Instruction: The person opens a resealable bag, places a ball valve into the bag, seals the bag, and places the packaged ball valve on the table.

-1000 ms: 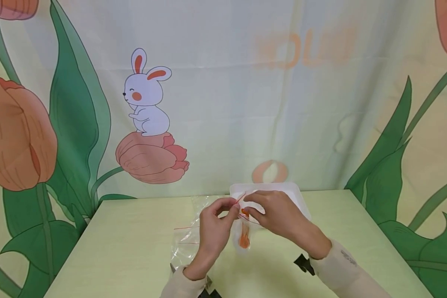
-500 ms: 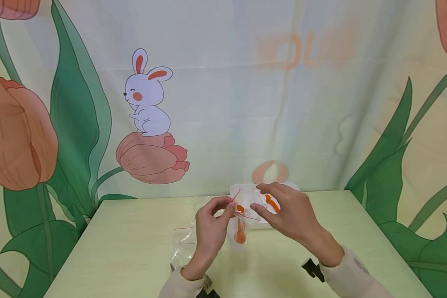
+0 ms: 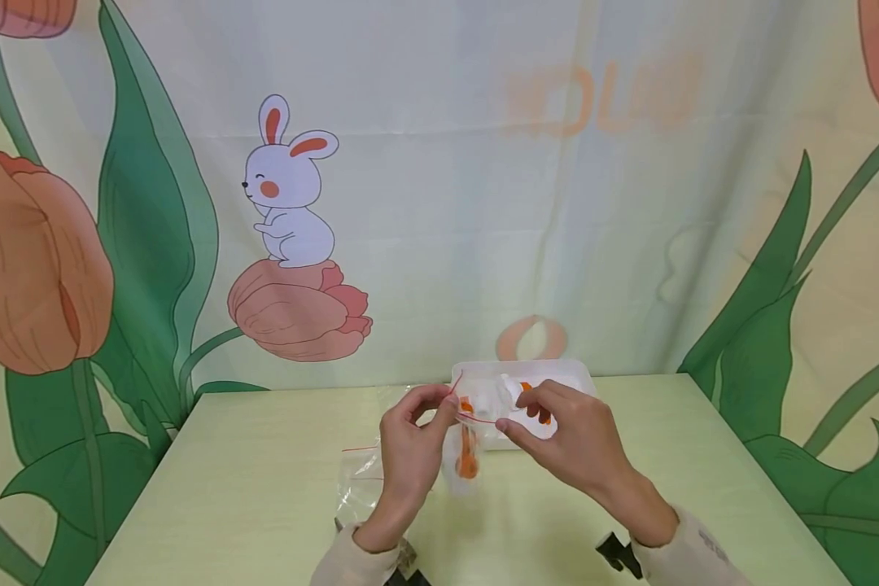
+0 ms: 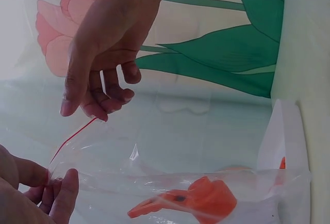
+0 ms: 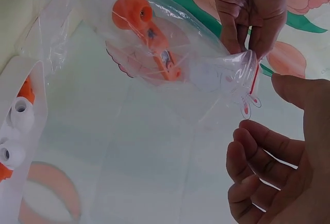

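My left hand pinches the edge of a clear zip bag that has a red seal line. An orange plastic part with a round hollow end and a narrow arm lies low in the bag. My right hand is at the other side of the bag's mouth, fingers loosely bent and thumb apart. In the left wrist view its fingertips are right at the end of the red line. From the right wrist view, the gap between thumb and fingers holds nothing.
Behind the hands stands a white tray with white pieces and orange pieces inside. Another clear bag with red lines lies on the table, left of the left forearm. A printed curtain hangs behind the table.
My right hand has moved right, away from the left hand, then dipped slightly toward the bag's mouth. The left hand has shifted a little left with the bag, keeping its pinch.
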`<state>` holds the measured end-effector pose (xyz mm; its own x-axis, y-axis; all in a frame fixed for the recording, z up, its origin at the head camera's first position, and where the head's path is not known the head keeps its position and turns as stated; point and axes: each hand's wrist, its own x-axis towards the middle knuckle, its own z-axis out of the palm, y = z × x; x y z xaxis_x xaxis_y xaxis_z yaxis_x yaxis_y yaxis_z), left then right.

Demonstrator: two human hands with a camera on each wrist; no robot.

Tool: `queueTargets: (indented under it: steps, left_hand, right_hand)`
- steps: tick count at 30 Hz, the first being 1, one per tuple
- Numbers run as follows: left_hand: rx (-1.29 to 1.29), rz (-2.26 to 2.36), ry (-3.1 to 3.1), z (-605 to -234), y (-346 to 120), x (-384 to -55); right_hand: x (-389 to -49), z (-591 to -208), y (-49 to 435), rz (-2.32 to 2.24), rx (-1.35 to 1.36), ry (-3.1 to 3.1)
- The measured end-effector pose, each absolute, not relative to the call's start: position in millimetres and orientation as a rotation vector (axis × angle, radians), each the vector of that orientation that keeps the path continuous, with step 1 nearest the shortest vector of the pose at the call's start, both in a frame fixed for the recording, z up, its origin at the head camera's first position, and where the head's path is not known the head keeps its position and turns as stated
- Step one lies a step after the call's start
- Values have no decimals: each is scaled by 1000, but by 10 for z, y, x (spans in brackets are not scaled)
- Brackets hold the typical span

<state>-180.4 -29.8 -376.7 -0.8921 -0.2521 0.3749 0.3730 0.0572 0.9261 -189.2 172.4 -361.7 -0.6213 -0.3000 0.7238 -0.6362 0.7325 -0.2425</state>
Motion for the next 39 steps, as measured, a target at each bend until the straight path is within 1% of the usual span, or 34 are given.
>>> queueTargets:
  steps: [5,15,32,39]
  left_hand:
    - [-112,-1890,-1890,-3755,-306,-1786]
    - [-97,-1899,-1877,-3753,-308,-1752]
    - [-131,-1941,-1834,-3787,-331,-1763]
    - [-133,-1945,-1844,-3789,-389,-1768]
  right_hand:
    - [-1876,-3697,1688,669,698,-2316]
    - [-1892,-3801,1605,731,779,-2297]
    - [-1933,-3744,1535,835,880,-2157]
    - [-1946,-3683,1518,757,912,-2112]
